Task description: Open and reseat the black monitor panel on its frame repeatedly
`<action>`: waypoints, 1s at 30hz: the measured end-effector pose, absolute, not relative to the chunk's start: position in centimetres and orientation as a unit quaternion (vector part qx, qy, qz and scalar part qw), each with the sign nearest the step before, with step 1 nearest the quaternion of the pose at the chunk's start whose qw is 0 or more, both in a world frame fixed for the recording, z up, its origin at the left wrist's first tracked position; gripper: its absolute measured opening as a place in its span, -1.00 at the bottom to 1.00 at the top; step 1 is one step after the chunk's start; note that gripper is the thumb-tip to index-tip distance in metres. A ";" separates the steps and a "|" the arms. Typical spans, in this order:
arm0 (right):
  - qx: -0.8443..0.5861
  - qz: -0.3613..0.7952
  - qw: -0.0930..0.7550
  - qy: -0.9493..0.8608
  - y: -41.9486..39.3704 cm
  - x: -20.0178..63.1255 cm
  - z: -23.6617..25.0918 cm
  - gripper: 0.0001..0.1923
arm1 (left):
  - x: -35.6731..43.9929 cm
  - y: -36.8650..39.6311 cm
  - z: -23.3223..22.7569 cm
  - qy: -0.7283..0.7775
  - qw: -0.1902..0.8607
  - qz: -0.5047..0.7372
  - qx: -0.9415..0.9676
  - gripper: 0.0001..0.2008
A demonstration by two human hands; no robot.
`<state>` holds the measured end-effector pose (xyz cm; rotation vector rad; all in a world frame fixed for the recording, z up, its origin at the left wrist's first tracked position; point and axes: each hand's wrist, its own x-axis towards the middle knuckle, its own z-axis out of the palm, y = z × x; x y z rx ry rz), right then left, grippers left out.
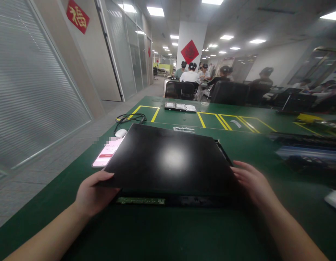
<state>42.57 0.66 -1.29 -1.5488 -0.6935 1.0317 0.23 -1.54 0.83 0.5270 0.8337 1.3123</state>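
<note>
A large flat black panel point(168, 156) lies before me, a ceiling light mirrored in its surface. Under its front edge shows a dark casing with a strip of green circuit board point(140, 200). My left hand point(95, 192) grips the panel's near left corner, thumb on top and fingers beneath. At the right edge, the fingers of my right hand point(251, 181) press against the panel's side, partly hidden by it. The far right edge of the panel stands slightly apart from the casing below.
A lit phone point(105, 156), a white mouse point(121, 133) and a coiled black cable point(132, 118) are at the left. Hard drives point(180, 106) sit at the back of the green table point(168, 232). Blurred dark items point(306, 152) lie right. Several people point(190, 75) sit beyond.
</note>
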 end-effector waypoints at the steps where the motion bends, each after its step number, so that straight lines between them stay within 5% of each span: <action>1: -0.660 0.428 0.543 -0.295 0.7 42.6 -1.4 -0.59 | 0.2 -1.5 0.6 0.373 0.687 0.576 0.240 -0.40; 11: -0.693 0.377 0.526 -0.320 1.0 43.1 -2.0 -0.61 | 0.5 -0.9 -0.1 0.400 0.682 0.560 0.248 -0.55; 30: -0.743 0.290 0.445 -0.407 1.0 43.7 -2.0 -0.61 | 0.6 -1.0 -0.5 0.440 0.678 0.523 0.271 -0.28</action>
